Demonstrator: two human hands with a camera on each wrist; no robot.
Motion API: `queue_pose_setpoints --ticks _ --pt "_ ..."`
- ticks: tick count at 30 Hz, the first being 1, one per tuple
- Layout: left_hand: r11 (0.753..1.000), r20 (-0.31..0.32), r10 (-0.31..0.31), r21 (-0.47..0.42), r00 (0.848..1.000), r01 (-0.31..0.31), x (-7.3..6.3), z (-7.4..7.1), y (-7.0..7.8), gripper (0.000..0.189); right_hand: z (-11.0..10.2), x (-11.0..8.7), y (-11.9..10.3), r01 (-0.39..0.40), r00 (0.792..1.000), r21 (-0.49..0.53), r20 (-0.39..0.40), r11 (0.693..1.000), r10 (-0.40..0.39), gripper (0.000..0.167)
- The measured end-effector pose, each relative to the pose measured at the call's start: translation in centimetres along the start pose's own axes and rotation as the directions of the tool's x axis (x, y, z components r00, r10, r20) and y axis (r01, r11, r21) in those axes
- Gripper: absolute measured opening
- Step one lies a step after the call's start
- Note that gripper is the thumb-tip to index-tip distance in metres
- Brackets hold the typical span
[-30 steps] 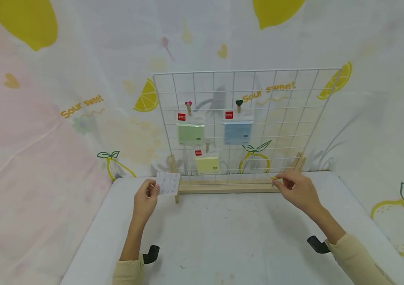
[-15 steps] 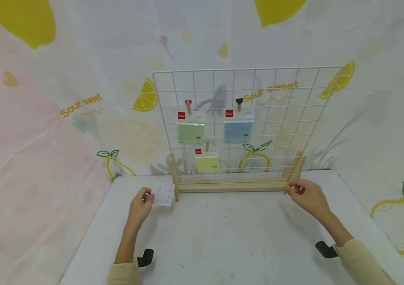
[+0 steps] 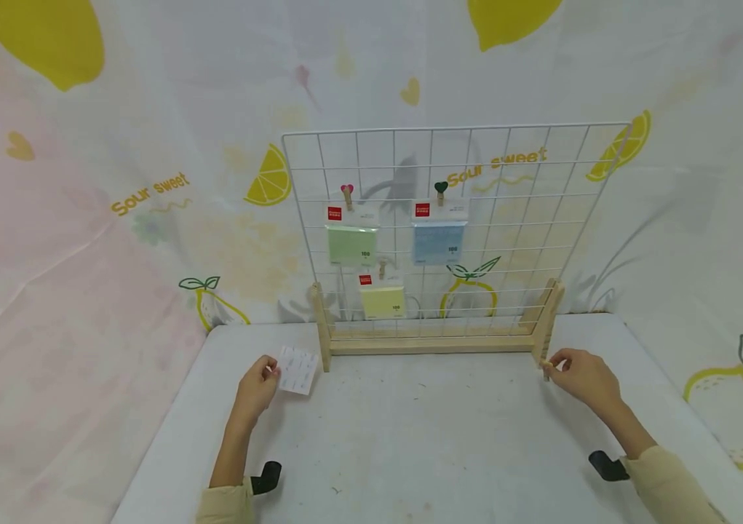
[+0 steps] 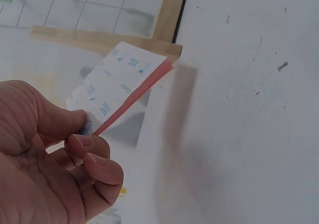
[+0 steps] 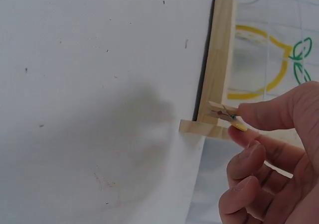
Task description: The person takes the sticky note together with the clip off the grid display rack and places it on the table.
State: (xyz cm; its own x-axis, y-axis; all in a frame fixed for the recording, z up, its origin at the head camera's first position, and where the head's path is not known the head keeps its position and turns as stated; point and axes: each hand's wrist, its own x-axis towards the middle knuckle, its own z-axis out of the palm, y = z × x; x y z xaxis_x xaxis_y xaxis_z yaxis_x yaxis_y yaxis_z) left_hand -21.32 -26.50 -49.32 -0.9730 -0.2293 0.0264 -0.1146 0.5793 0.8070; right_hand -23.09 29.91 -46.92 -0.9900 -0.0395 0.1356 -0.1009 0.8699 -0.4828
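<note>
My left hand (image 3: 257, 386) pinches one edge of a sticky note pad (image 3: 297, 370), left of the rack's foot. In the left wrist view the sticky note pad (image 4: 122, 79) shows a white back printed in blue and a pinkish-red side. Between thumb and forefinger of my right hand (image 3: 583, 375) is a small wooden clothespin (image 5: 224, 113) with a yellow piece on it, close to the rack's right foot. A white wire grid (image 3: 515, 211) holds green (image 3: 351, 246), blue (image 3: 438, 243) and yellow (image 3: 383, 302) note packs, each hung by a clothespin.
The grid stands in a wooden base (image 3: 430, 345) at the back of the white table (image 3: 436, 437). Behind it hangs a lemon-printed cloth (image 3: 214, 109). Black wrist mounts (image 3: 268, 477) stick out by both sleeves.
Both hands have come down toward the table and apart: the left with the sticky note pad slightly left, the right with the clothespin to the right. The hung packs have stayed put.
</note>
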Motion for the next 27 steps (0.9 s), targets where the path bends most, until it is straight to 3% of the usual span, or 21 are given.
queue_pose_setpoints --ticks 13,18,27 --pt "0.992 -0.024 0.004 0.128 1.0 0.0 -0.2 0.4 -1.2 0.009 0.8 -0.2 1.3 -0.066 0.997 0.016 0.037 0.998 0.065 0.019" --pt "0.982 -0.048 0.034 0.187 0.998 -0.024 -0.4 0.2 -1.2 0.007 1.4 -0.1 1.9 -0.079 0.996 0.031 0.052 0.996 0.077 0.02" --pt "0.964 -0.038 -0.029 0.264 0.999 0.038 -1.1 0.2 -1.3 0.01 1.8 -0.1 2.1 -0.142 0.987 0.033 0.08 0.989 0.139 0.024"
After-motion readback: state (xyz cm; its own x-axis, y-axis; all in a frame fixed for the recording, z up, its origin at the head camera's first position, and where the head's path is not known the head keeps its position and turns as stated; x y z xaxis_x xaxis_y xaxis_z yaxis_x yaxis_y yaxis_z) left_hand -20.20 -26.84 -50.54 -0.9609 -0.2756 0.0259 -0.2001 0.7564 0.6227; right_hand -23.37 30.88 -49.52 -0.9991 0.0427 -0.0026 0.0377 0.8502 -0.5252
